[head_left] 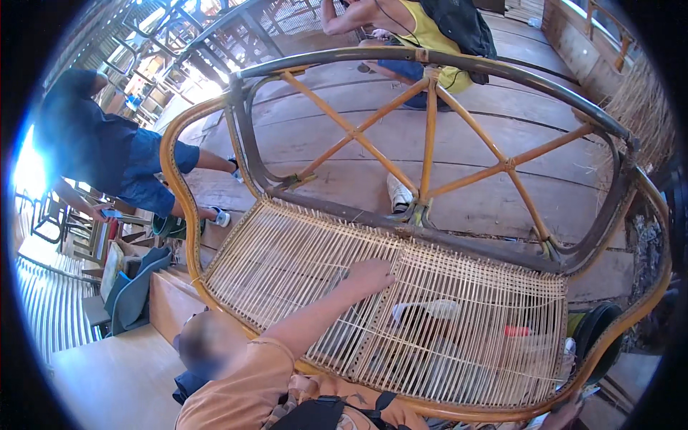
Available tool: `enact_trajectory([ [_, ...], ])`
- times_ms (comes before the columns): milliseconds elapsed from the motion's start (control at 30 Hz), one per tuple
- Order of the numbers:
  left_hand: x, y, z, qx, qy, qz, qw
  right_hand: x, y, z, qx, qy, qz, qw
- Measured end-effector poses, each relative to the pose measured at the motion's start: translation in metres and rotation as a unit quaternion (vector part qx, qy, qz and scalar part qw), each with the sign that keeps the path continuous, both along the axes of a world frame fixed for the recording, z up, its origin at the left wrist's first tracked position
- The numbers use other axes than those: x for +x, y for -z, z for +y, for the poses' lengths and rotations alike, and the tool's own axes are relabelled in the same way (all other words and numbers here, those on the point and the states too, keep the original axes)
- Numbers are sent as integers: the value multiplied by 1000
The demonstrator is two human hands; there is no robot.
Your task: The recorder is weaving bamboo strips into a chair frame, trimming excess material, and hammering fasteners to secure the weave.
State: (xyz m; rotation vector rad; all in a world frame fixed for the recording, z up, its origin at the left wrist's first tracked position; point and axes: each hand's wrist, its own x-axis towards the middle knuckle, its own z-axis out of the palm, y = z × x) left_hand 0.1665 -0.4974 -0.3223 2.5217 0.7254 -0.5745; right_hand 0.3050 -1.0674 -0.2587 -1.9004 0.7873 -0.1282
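A rattan bench stands before me, its bent yellow-brown frame joined to a darker back with crossed poles. Pale cane strands run lengthwise from front to back across the seat, with tighter weaving along the back edge at the right. My left hand rests over the middle of the seat, its fingers curled closed against the strands; what lies inside them is hidden. At the lower right, by the front corner of the frame, part of my right hand shows, its fingers too dark and cut off to read.
Through the strands show a white object and a red item. A person in a yellow top crouches beyond the backrest; another in dark clothes stands left. A wooden panel lies near left. A dark bucket sits right.
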Motion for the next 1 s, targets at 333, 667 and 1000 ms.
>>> enact_trajectory([
  [333,9,19,21,-56,63,12,996,4,63,-50,-72,-26,-10,997],
  [667,18,16,24,-137,17,56,989,27,-73,54,29,-258,4,966],
  [1000,26,27,35,-160,84,34,983,126,-26,127,-131,-614,186,755],
])
